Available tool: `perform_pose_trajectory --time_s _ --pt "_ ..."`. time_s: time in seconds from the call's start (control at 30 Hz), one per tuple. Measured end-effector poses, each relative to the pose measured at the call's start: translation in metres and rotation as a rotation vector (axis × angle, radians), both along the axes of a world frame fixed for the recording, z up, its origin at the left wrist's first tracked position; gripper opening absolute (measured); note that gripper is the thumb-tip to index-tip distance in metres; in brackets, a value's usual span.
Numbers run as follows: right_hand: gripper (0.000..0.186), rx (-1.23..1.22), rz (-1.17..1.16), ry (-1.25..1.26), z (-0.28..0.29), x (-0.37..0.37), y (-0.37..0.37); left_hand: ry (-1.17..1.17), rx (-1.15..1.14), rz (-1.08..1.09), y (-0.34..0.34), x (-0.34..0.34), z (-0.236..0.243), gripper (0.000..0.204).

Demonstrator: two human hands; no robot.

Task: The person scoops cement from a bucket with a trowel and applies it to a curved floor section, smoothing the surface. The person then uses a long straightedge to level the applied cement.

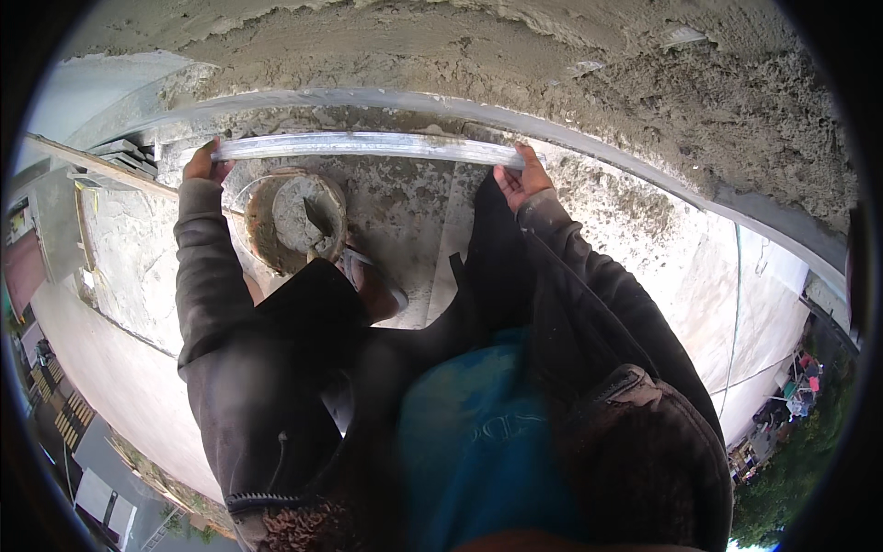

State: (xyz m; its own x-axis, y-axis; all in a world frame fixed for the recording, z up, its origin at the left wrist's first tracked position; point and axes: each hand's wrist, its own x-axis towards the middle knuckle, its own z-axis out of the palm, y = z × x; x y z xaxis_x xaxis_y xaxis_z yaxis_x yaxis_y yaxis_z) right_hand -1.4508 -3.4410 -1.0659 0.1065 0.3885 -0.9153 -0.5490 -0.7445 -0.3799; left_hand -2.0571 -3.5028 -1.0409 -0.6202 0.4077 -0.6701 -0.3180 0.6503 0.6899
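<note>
A long silver metal straightedge (368, 145) spans the space between my two hands, held level in front of the wall. My left hand (206, 164) is closed on its left end, and my right hand (523, 176) grips its right end. Below its left half stands a round bucket (262, 225) with grey mortar (296, 210) inside. A trowel (317, 217) rests in the mortar, blade up against it and handle toward me. The wall of rough grey plaster (515, 64) rises just beyond the straightedge.
A second long pale edge strip (432, 103) runs along the foot of the plaster. Dark tiles (129, 156) are stacked at left beside a wooden batten (101, 166). My foot (379, 287) stands next to the bucket. A thin cord (737, 294) hangs at right; ground lies far below the ledge.
</note>
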Motion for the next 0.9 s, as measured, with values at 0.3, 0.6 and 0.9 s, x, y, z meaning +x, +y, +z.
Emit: perform_pose_trajectory --time_s 0.3,0.6,0.9 --pt "0.051 0.431 -0.008 0.041 0.087 0.029 0.014 -0.079 0.501 0.354 0.057 0.097 0.064 0.043" --pt "0.038 0.739 0.0 -0.07 0.12 0.005 0.071 -0.136 0.778 0.395 0.135 0.079 0.067 0.051" --pt "0.044 0.918 0.0 -0.16 0.164 0.017 0.072 -0.084 0.779 0.203 0.126 0.06 0.083 0.054"
